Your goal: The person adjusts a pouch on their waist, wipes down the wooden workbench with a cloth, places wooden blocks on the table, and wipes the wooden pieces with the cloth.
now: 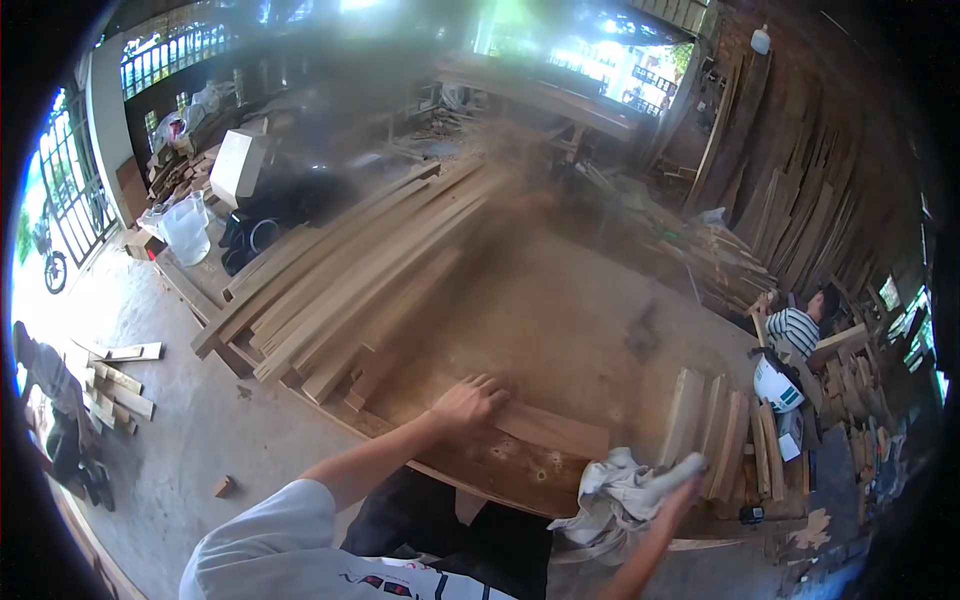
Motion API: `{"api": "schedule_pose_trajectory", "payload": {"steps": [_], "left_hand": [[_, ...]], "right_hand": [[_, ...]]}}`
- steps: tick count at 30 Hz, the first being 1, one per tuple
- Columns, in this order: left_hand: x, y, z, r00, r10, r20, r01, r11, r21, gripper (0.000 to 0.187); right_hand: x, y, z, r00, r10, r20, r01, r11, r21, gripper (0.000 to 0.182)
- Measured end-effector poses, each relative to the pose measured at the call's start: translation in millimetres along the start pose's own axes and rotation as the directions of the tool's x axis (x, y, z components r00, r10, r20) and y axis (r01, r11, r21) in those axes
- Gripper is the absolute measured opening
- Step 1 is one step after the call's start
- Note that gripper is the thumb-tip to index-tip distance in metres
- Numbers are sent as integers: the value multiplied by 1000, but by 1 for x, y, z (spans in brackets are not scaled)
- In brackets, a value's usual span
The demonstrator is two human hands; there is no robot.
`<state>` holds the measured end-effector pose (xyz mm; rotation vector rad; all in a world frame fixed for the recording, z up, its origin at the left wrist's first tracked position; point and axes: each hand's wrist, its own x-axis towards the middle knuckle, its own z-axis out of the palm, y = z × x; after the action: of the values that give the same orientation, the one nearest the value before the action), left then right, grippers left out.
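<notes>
The left hand lies palm down, fingers spread flat, on a short reddish-brown wooden board that rests on the wide, dust-covered wooden table; its grip is open, pressing rather than clasping. The right hand is blurred in motion at the table's near edge, closed on a crumpled white cloth (the fingers themselves are hard to make out). Dust hangs in the air above the long stack of pale sawn planks to the left of the board. The step in hand looks like wiping or dusting the surface while the board is held steady. The next move likely calls for a steady downward press from the left hand and a sweep of the cloth along the board's face.
</notes>
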<state>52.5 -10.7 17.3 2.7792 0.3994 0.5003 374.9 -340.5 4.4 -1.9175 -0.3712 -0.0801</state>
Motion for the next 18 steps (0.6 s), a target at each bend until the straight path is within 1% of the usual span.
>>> {"api": "schedule_pose_trajectory", "payload": {"steps": [1,3,5,6,7,8,9,10,12,13,14,15,16,17,18], "left_hand": [[-1,3,-4,999,-47,8,47,999,0,72],[-3,7,-3,992,-125,0,125,992,7,72],[1,15,6,982,-185,-36,186,982,24,73],[2,16,14,980,-195,-50,197,979,44,73],[3,14,25,977,-204,-65,208,976,65,74],[5,13,30,974,-213,-80,219,972,87,75],[8,23,20,949,-315,-19,315,946,76,75],[2,-2,64,916,-289,-280,288,957,-43,71],[1,14,26,950,-280,-136,278,960,-31,63],[-1,8,34,946,-277,-170,281,960,0,61],[-1,-1,51,940,-270,-209,282,959,30,59],[2,-2,54,933,-262,-247,283,958,53,56],[3,-4,58,929,-299,-219,312,950,30,55],[6,-1,50,926,-332,-180,338,941,6,54],[7,3,46,923,-358,-139,360,933,-15,53]], "right_hand": [[3,-18,-7,1000,25,10,-27,991,133,56],[-15,-88,25,991,134,-25,-112,904,413,54],[-32,-110,79,997,81,14,-77,858,508,50],[-46,-127,109,994,-46,103,-8,883,469,46],[-61,-143,139,967,-172,190,71,893,445,43],[-76,-159,162,910,-356,215,266,896,356,38],[-91,-174,185,819,-526,231,460,841,284,34],[-98,-170,204,667,-721,188,714,691,114,31],[-110,-173,202,577,-765,285,808,586,-62,28],[-113,-174,204,530,-780,334,846,513,-144,27],[-115,-167,209,549,-722,422,813,578,-69,25],[-118,-153,214,552,-657,513,768,641,-5,24],[-123,-138,216,545,-576,609,704,709,40,23],[-132,-135,221,496,-628,600,769,638,32,19],[-138,-130,227,503,-637,585,777,629,16,18]]}}
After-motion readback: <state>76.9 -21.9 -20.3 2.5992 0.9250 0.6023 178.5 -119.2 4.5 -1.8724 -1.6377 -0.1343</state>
